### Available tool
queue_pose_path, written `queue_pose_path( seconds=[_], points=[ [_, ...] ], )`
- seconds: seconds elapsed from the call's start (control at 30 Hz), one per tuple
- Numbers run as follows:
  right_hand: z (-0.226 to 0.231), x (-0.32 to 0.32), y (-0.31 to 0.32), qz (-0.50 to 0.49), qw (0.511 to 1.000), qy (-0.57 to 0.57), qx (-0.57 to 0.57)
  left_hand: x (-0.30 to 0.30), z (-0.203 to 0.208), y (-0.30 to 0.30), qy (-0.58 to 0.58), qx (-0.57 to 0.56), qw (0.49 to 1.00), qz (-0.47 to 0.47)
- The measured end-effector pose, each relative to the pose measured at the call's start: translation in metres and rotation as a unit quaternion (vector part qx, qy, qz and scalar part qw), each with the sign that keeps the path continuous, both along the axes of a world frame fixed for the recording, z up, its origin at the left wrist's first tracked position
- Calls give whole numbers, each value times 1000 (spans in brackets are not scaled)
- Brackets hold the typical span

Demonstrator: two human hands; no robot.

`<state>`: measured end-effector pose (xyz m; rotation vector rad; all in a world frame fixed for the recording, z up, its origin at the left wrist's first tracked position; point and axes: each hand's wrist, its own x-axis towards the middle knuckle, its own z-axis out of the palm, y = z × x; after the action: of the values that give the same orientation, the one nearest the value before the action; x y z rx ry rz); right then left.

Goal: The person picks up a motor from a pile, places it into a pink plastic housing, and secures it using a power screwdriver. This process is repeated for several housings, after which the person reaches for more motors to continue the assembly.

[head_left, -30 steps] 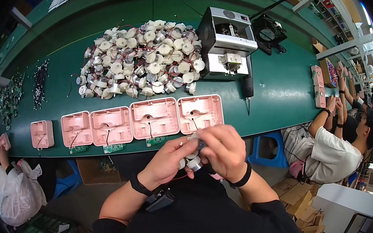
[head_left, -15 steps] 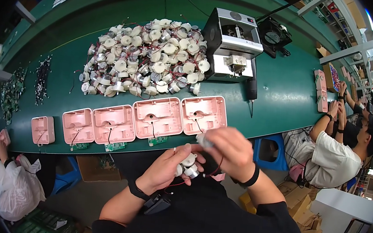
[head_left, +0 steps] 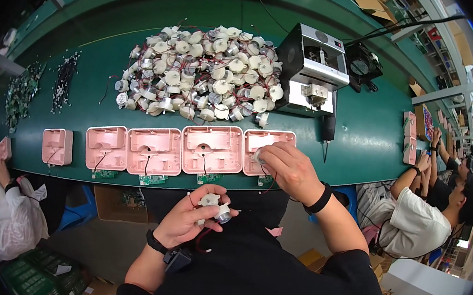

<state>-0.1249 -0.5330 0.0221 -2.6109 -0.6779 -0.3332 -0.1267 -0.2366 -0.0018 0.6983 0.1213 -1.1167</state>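
My left hand [head_left: 191, 218] is held over my lap and grips a few small round white motors [head_left: 212, 205] with red wires. My right hand [head_left: 288, 169] reaches forward to the rightmost pink plastic housing [head_left: 266, 143] and pinches a small white motor [head_left: 259, 156] at its lower edge. Several pink housings [head_left: 156, 150] lie in a row along the near edge of the green table [head_left: 363, 131], each with a small green circuit board hanging below. A large heap of white motors [head_left: 198, 70] is piled behind them.
A grey box-shaped machine [head_left: 312, 72] stands right of the heap, a black fan [head_left: 364, 63] behind it. A single pink housing [head_left: 57, 146] lies at the left. Other workers sit at the right [head_left: 417, 222] and lower left [head_left: 5, 210].
My hands were together over my lap handling the motors. My right hand has moved forward to the rightmost pink housing with one motor, while the left hand stayed low with the others.
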Motion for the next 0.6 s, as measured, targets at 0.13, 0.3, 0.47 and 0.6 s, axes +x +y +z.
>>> queue_pose_path(
  seconds=[0.13, 0.3, 0.47, 0.6],
  points=[
    [-3, 2, -1, 11, 999, 2, -33, 5, 0, 6, 3, -24, 1000, 6],
    [-4, 0, 0, 3, 999, 3, -54, 8, 5, 2, 4, 5, 1000, 9],
    [-2, -4, 0, -19, 998, 10, -59, 8, 8, -4, 13, 21, 1000, 20],
    [29, -8, 7, -29, 995, 11, -91, 7, 10, -9, 9, 42, 998, 40]
  ],
)
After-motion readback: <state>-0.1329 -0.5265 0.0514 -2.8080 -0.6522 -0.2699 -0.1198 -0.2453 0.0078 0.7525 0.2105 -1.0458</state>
